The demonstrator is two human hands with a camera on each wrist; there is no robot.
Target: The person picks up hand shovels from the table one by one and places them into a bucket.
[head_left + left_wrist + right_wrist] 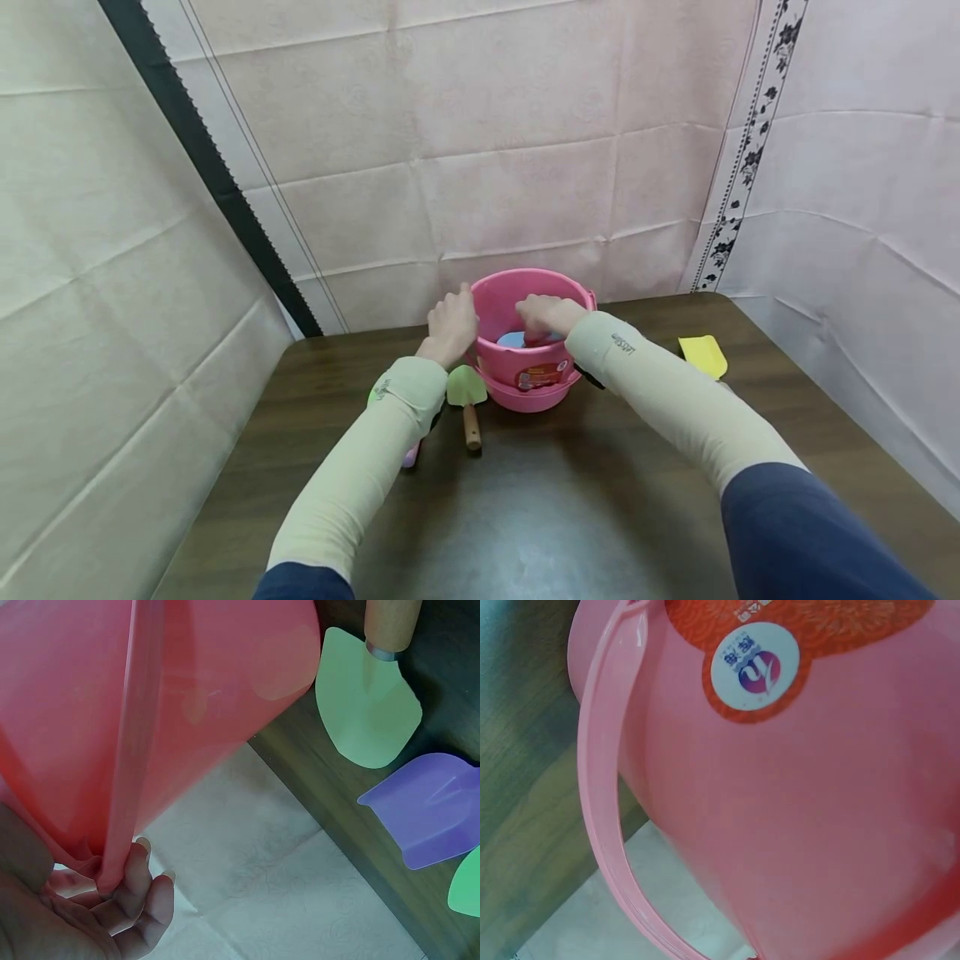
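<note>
A pink bucket (501, 363) is standing upright on the dark wood table (525, 500), its mouth facing up and its pink handle (598, 772) hanging down outside its wall. The left hand (452, 325) is pinching the bucket's rim beside the handle joint. The right hand (550, 313) is reaching inside the bucket, just above a red thing (536, 341); whether its fingers are gripping that, I cannot tell. A blue thing (512, 339) is also showing inside the bucket.

The bucket's wall is carrying a red-orange label (817, 626) with a white badge (742, 667), which is showing a purple-pink logo and small characters.

Left of the bucket, a pale green trowel (467, 387) with a wooden handle is lying nearest, then a purple shovel (435, 806) and a bright green thing (469, 889). Right of the bucket, a yellow scoop (703, 356) is lying partly hidden by the right sleeve (675, 392). Pale cloth (510, 150) is hanging behind the bucket.
</note>
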